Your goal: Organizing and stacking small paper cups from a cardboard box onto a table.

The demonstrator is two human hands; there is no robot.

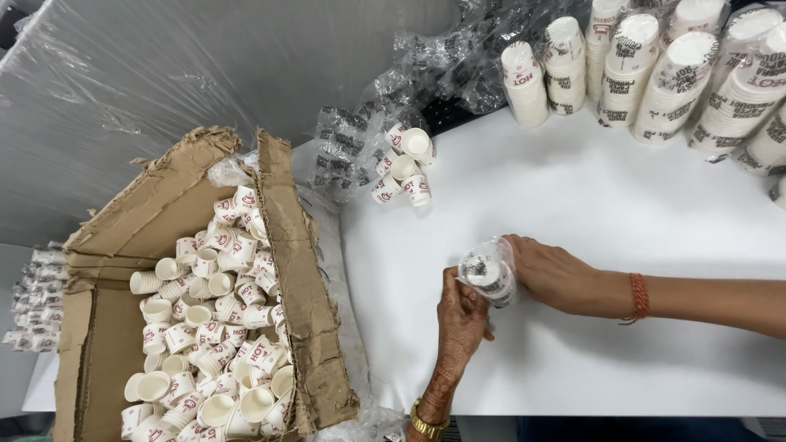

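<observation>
Along the far right edge of the white table (589, 213) stand my finished packs, tall stacks of white paper cups wrapped in clear printed plastic (655, 74), set shoulder to shoulder with their round bottoms tipped toward me. The print on them is dark with a little red. Just left of those lies a heap of empty crinkled clear plastic sleeves with dark print (385, 123), and at its near edge a small cluster of loose white paper cups with red marks (403, 168) sits on the table. To my left the torn brown cardboard box (295, 270) stands open, heaped with loose small white cups bearing red print (217, 327), lying every way. Past the box, at the left edge, more wrapped cup stacks (37, 303) show.

Near the middle of the table, at its near side, I hold a short stack of white cups inside a clear plastic sleeve (489, 274). Its long axis runs from lower right to upper left, with the gathered plastic end pointing up and left. My left hand (463, 315) is closed around it from below, and my right hand (557, 274) grips it from the right side, fingers curled over the plastic.
</observation>
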